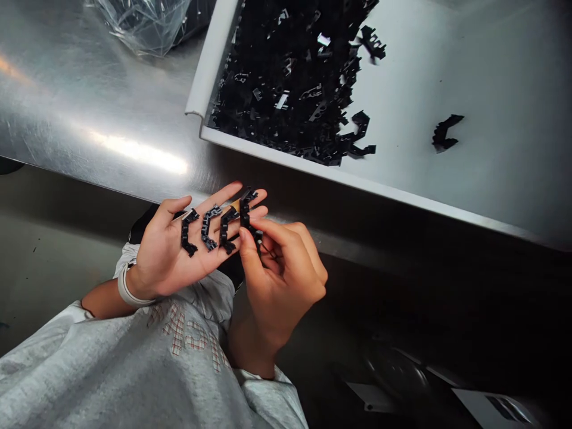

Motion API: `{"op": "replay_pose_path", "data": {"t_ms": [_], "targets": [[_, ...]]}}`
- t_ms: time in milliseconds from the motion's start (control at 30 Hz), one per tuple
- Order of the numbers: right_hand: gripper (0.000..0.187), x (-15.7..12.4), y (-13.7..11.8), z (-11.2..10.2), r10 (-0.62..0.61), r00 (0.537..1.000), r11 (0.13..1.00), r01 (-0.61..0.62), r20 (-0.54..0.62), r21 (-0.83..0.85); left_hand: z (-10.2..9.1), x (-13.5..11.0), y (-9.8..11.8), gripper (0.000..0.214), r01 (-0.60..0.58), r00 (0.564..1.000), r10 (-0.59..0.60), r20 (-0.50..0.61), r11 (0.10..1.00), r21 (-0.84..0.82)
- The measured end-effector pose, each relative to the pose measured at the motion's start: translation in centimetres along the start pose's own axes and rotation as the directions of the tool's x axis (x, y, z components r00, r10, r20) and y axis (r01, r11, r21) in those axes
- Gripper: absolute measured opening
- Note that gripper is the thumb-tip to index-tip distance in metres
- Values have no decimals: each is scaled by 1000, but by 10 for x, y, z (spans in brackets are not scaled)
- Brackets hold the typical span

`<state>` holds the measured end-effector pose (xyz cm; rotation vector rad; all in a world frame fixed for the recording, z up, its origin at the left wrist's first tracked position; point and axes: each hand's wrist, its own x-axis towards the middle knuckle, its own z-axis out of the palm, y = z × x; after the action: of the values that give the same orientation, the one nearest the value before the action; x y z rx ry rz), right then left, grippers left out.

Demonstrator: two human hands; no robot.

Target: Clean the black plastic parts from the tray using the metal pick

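Observation:
My left hand (174, 256) is palm up with its fingers stretched out flat. Across its palm and fingers lie three small black bracket-shaped plastic parts in a row: one near the thumb (189, 232), a middle one (209, 228) and one farther along (227, 230). Between thumb and index finger, my right hand (286, 268) pinches another black plastic part (245, 208) over the left fingertips. A small dark piece shows under the right fingers, partly hidden, and I cannot make out what it is.
Beyond my hands, a white tray (384, 189) stands on a shiny metal table (58, 101). A heap of black plastic parts (286, 77) fills its left side, and one loose part (445, 133) lies farther right. A clear plastic bag (147, 27) sits at the upper left.

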<state>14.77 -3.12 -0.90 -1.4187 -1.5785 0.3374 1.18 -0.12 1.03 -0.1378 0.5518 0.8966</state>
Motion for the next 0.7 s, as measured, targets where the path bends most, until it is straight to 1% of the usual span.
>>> {"op": "replay_pose_path", "data": {"t_ms": [167, 400, 533, 633, 700], "targets": [[25, -1, -3, -5, 14, 997, 1000, -12, 80, -21, -1, 0, 2, 67, -17, 1000, 17, 8, 1000, 1], [23, -4, -5, -7, 39, 993, 999, -35, 111, -41, -2, -1, 1, 63, -54, 998, 55, 28, 998, -25], [25, -3, -7, -8, 42, 992, 999, -41, 121, -10, -1, 0, 3, 65, -43, 999, 44, 7, 999, -23], [22, -4, -7, -9, 67, 993, 997, -71, 98, 38, 0, 0, 4, 66, -42, 999, 41, -11, 998, -48], [16, -5, -5, -10, 94, 994, 994, -96, 51, 44, 2, 0, 5, 66, -48, 999, 47, -25, 998, -50]]}}
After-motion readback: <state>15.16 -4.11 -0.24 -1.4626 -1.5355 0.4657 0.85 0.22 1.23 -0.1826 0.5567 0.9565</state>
